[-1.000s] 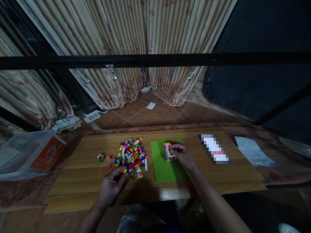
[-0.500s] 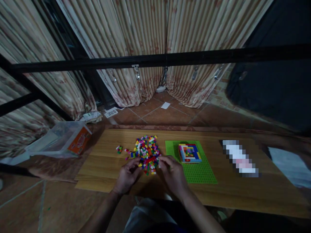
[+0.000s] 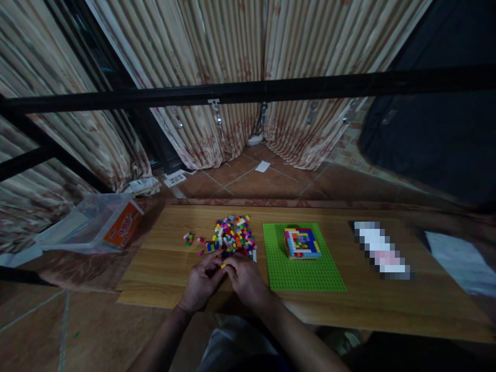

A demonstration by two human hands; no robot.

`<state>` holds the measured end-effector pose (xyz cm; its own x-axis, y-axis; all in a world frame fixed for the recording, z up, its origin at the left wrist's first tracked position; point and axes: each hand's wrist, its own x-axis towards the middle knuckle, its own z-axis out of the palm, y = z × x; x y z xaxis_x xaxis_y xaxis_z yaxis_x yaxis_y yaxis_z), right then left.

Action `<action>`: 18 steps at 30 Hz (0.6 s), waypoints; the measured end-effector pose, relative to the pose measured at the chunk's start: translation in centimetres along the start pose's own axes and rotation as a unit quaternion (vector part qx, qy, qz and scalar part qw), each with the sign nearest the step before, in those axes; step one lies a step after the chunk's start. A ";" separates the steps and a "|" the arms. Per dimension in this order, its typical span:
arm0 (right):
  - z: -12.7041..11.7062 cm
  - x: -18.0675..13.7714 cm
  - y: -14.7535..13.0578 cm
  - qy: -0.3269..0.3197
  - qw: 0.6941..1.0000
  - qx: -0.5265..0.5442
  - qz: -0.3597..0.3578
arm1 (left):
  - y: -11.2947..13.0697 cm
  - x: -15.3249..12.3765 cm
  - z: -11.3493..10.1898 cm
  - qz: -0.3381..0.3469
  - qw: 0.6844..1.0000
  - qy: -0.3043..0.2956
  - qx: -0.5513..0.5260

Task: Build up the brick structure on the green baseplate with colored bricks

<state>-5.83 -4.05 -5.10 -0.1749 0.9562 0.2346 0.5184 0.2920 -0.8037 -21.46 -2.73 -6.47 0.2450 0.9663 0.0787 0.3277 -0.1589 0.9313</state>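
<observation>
My left hand (image 3: pixel 203 280) is closed in a pinch at the near edge of a loose pile of toy bricks (image 3: pixel 234 235). A small yellow brick (image 3: pixel 223 266) shows at its fingertips. Right against it, my right hand (image 3: pixel 246 278) has its fingers curled and pressed together, their tips meeting those of the left. Whatever the right fingers hold is hidden. To the right lies a green baseplate (image 3: pixel 279 279), bearing a low rectangular build of coloured bricks (image 3: pixel 303 243) with a white and blue border.
A few stray bricks (image 3: pixel 188 238) lie left of the pile on the wooden table (image 3: pixel 155 279). A blurred-out item (image 3: pixel 382 250) and a white sheet (image 3: pixel 461 263) are at the right. Beyond the left edge stands a clear plastic bin (image 3: pixel 91 222) with an orange label.
My right hand has moved left, from the pile's right side to meet my left hand. The left hand has stayed almost in place. The view has shifted slightly.
</observation>
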 end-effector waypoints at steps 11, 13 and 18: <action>-8.5 -3.5 0.2 0.157 0.980 0.067 0.099 | 0.1 0.1 -0.3 0.002 0.998 0.003 0.057; -10.5 -4.6 1.8 0.207 0.969 0.059 0.123 | -0.2 0.0 -0.3 -0.001 0.998 0.007 0.062; -14.2 -6.5 5.6 0.300 0.936 0.043 0.181 | -0.3 0.1 -0.3 -0.001 0.997 0.017 0.069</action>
<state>10.12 -8.38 -3.33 0.5135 0.8386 0.1822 0.3783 -0.0307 -0.9252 -21.83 -2.52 -6.63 0.2147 0.9724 0.0911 0.4520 -0.1817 0.8733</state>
